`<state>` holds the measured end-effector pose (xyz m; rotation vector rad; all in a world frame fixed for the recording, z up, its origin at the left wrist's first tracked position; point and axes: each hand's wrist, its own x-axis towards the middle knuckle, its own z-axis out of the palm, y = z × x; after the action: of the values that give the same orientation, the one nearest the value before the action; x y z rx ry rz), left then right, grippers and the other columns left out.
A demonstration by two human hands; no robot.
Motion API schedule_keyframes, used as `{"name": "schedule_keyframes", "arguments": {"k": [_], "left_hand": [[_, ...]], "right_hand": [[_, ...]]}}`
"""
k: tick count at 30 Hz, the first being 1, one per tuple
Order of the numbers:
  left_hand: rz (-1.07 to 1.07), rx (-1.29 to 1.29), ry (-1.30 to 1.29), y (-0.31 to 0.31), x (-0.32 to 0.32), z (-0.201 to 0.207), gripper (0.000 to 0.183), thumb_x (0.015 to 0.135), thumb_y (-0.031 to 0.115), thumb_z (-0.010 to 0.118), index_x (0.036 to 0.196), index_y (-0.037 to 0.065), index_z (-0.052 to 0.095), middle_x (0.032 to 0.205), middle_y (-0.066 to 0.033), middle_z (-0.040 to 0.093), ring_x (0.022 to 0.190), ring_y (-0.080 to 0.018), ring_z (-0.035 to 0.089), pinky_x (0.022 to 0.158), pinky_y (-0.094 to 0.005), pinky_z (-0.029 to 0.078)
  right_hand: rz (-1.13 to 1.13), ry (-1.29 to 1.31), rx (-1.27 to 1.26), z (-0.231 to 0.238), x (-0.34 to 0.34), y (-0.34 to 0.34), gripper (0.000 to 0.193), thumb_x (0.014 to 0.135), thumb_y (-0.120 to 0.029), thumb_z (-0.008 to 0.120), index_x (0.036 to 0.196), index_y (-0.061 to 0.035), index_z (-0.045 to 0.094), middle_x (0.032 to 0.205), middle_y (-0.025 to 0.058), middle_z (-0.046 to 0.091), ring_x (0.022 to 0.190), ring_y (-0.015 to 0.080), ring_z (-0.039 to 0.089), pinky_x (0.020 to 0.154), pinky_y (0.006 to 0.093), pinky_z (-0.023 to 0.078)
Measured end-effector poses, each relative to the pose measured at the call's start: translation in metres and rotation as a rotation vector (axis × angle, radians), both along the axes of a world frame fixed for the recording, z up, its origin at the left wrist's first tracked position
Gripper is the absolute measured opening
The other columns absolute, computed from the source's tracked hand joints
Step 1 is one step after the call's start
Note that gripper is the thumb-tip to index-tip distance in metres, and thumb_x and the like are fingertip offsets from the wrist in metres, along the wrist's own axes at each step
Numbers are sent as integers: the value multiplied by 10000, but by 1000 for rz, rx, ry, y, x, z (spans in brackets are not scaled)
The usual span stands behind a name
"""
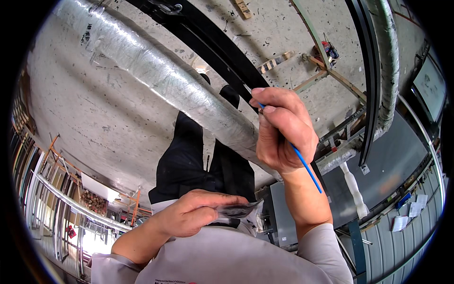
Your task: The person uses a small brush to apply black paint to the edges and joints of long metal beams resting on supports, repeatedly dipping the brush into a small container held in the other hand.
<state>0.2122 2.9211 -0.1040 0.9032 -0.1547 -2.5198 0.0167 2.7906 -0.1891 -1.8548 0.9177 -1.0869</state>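
My right hand (283, 130) is closed in a pinch around a thin blue stick (306, 167), which looks like the handle of a fine brush. Its working end is hidden by the fingers, right at the edge of a long black metal bar (213, 49). Close to my body, my left hand (189, 214) grips a clear, crinkled plastic cup or bag (239, 209) with something dark in it. A thick beam wrapped in shiny plastic film (165, 87) runs diagonally beneath the black bar, in front of my legs.
Wood blocks (277, 62) lie on the speckled concrete floor (118, 118). More black bars (371, 80) and a wrapped beam (388, 61) stand at the right. A grey panel (392, 151) is behind them. Racks with metal lengths (85, 203) line the left.
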Motion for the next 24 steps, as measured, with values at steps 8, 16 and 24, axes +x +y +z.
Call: {"name": "schedule_keyframes", "arguments": {"k": [8,16,24], "left_hand": [[-18,56,-14,-9,1,5,538,795,-17,435,1313,-104,548,1260,-184,657,1077,-208,648,942,-283,469],[-38,56,-16,-5,0,5,550,792,-12,429,1321,-96,550,1221,-160,675,1014,-163,645,876,-251,477],[-93,71,2,-8,1,4,550,788,-22,427,1318,-102,550,1268,-171,655,1042,-173,641,903,-258,472]], "right_hand": [[4,9,10,0,1,-1,344,712,205,639,998,32,557,938,226,652,805,355,683,725,419,570],[-11,-21,-2,-2,1,-1,347,714,209,641,1000,34,553,923,229,650,778,350,674,691,399,564],[4,73,50,4,-13,11,286,868,178,538,1078,-12,500,982,254,650,807,286,675,682,373,571]]}}
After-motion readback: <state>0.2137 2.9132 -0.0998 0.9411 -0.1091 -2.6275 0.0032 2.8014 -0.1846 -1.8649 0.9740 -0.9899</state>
